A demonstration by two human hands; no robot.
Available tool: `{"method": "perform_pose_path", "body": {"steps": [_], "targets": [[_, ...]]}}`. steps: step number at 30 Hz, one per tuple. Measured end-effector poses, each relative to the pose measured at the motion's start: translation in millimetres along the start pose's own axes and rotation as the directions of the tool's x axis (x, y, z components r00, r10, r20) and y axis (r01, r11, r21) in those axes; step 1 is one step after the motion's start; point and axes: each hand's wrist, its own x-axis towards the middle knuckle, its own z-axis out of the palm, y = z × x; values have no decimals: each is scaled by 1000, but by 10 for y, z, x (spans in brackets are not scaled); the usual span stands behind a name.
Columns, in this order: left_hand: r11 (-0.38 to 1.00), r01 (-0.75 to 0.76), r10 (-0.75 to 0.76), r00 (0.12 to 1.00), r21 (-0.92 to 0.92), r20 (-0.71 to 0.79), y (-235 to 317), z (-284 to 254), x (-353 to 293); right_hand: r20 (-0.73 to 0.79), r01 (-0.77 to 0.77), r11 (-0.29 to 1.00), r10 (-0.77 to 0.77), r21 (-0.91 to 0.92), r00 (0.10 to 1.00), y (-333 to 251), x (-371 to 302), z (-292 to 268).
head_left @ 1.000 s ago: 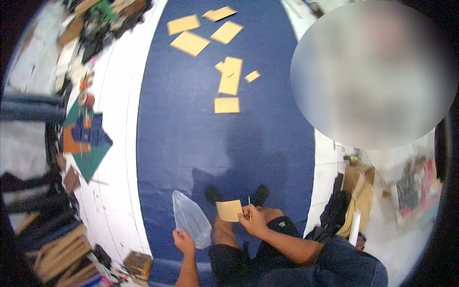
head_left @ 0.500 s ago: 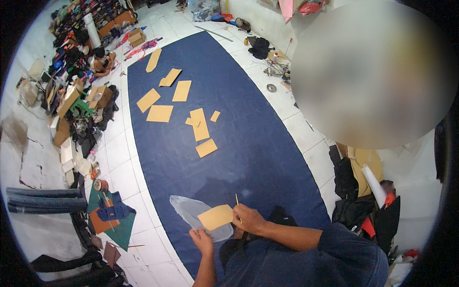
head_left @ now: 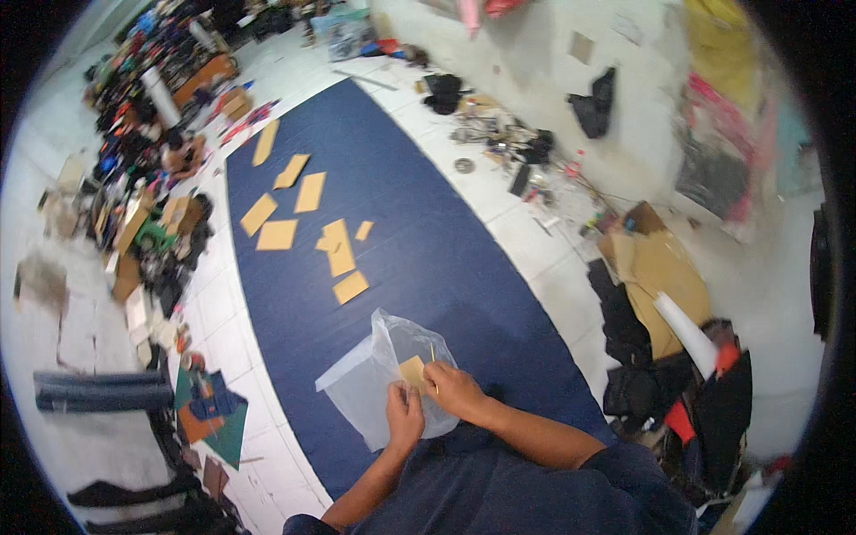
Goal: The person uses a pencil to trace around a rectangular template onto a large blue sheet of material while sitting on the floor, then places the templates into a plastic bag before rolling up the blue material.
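A clear plastic bag [head_left: 352, 383] hangs in front of me over the dark blue cloth [head_left: 446, 285]. My left hand [head_left: 406, 415] pinches the bag near its middle. Close beside it, my right hand [head_left: 453, 390] is closed round a thin yellow pencil [head_left: 433, 353] that stands nearly upright. A tan card piece [head_left: 411, 369] shows between the two hands, against or inside the bag; which of these I cannot tell. Farther off, several tan card pieces lie on the cloth, among them a long one [head_left: 340, 251] and a smaller rectangle [head_left: 350, 287].
White floor tiles [head_left: 236, 312] border the cloth. Along the left stand heaps of fabric and boxes, with a green mat [head_left: 230, 437] nearer me. At right are brown cardboard [head_left: 664, 294], a white roll [head_left: 687, 334] and black cloth. A person [head_left: 183, 158] sits at far left.
My left hand has moved up and right toward my right hand, raising and spreading the plastic bag. The card piece is now mostly covered. The view has shifted, too.
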Motion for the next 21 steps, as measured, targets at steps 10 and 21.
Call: {"method": "perform_pose_path", "body": {"steps": [10,21], "targets": [[920,298,-217,928,-255,302,1090,1171,263,97,-154,986,160,-62,982,1161,-113,-880],[965,190,-98,900,-181,426,1184,2424,704,373,-164,967,229,-197,899,2177,55,-1838]]}}
